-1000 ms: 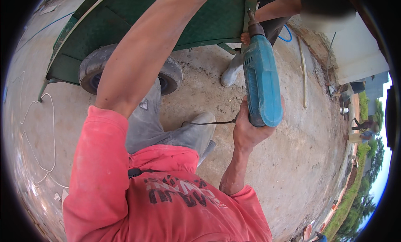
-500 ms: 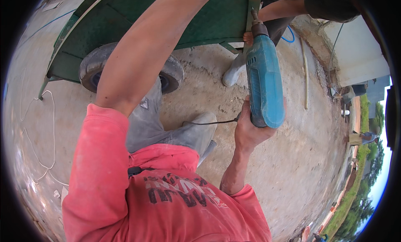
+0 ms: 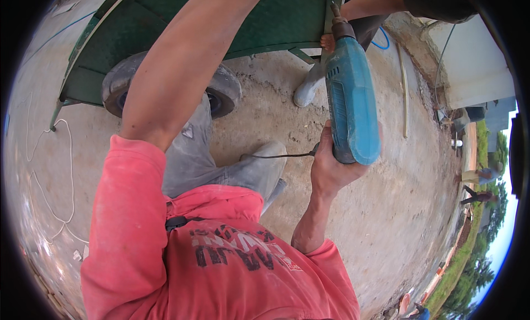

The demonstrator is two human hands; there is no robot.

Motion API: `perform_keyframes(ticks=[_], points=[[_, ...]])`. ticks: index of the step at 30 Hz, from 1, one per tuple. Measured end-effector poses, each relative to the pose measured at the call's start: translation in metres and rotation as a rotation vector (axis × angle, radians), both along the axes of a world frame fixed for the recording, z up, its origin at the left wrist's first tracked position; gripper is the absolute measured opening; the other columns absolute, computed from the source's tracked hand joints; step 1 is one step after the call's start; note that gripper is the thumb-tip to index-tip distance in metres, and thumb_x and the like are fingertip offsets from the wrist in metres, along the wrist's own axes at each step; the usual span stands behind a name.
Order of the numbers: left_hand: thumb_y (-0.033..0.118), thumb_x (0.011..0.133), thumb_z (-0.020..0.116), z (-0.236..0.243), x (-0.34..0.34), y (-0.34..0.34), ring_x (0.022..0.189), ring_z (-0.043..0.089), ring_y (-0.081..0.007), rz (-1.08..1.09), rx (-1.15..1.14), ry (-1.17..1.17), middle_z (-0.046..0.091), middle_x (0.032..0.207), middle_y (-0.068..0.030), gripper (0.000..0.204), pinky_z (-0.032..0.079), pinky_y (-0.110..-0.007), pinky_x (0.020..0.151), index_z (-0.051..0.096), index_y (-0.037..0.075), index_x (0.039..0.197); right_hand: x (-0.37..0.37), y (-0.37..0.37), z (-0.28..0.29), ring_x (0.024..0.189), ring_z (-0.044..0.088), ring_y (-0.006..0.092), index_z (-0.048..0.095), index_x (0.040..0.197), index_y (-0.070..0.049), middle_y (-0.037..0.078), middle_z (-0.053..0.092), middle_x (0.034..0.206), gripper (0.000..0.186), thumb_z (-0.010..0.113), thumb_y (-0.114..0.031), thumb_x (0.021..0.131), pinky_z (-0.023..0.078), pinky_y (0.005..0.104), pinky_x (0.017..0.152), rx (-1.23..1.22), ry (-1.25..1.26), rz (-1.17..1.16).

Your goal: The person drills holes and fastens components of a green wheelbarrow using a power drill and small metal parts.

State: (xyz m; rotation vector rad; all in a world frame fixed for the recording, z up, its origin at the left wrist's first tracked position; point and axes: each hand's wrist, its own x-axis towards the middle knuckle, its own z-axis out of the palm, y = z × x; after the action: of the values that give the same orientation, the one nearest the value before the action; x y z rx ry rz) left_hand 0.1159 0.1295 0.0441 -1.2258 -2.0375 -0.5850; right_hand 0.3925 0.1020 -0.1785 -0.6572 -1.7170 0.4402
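Note:
My right hand (image 3: pixel 335 174) is wrapped round the handle of a teal power drill (image 3: pixel 353 102), whose dark cord runs off to the left. Its chuck and bit point up to the edge of a green metal cart body (image 3: pixel 276 25); whether the tip touches cannot be told. My left arm (image 3: pixel 185 66) reaches across the cart and leaves the picture at the top, so that hand is out of sight. By the drill's chuck, another person's fingers (image 3: pixel 328 42) hold the cart's edge.
Under the cart is a worn rubber wheel (image 3: pixel 223 91). The other person's pale boot (image 3: pixel 309 91) stands on the concrete floor (image 3: pixel 386 209). A white cord (image 3: pixel 70 171) lies at left; a long strip (image 3: pixel 404 94) and a blue hose (image 3: pixel 381 41) lie at right. People (image 3: pixel 483 176) are far off.
The drill and my right hand have shifted very slightly up and right in the picture. My left arm has slid a little left. A second distant person now shows at the far right.

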Motion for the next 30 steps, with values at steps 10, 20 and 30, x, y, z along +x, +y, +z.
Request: perform_keyframes(ticks=[10, 20, 30], points=[[0.023, 0.062, 0.096, -0.0011, -0.0003, -0.0028, 0.09, 0.075, -0.0379, -0.019, 0.025, -0.008, 0.074, 0.089, -0.0259, 0.042, 0.06, -0.042, 0.085, 0.078, -0.004, 0.089, -0.0014, -0.0027, -0.0023, 0.119, 0.061, 0.024, 0.044, 0.147, 0.004, 0.016, 0.057, 0.135, 0.079, 0.085, -0.003, 0.08, 0.051, 0.0367, 0.102, -0.051, 0.064, 0.023], [0.02, 0.063, 0.095, -0.0062, -0.0038, 0.001, 0.087, 0.075, -0.0379, -0.038, 0.052, 0.006, 0.074, 0.085, -0.0258, 0.037, 0.06, -0.043, 0.083, 0.078, -0.004, 0.086, -0.004, -0.0087, -0.0003, 0.131, 0.054, 0.0309, 0.049, 0.142, 0.001, 0.016, 0.051, 0.142, 0.077, 0.082, 0.005, 0.072, 0.041, 0.042, 0.11, -0.103, 0.043, 0.013], [0.021, 0.064, 0.095, 0.0, -0.0009, -0.0013, 0.091, 0.075, -0.0375, 0.0, 0.025, -0.013, 0.074, 0.091, -0.0252, 0.038, 0.06, -0.043, 0.084, 0.078, -0.003, 0.088, 0.0022, -0.0074, -0.0041, 0.125, 0.057, 0.0259, 0.044, 0.146, 0.003, 0.016, 0.054, 0.138, 0.08, 0.084, 0.001, 0.077, 0.047, 0.0385, 0.105, -0.113, 0.055, 0.033]])
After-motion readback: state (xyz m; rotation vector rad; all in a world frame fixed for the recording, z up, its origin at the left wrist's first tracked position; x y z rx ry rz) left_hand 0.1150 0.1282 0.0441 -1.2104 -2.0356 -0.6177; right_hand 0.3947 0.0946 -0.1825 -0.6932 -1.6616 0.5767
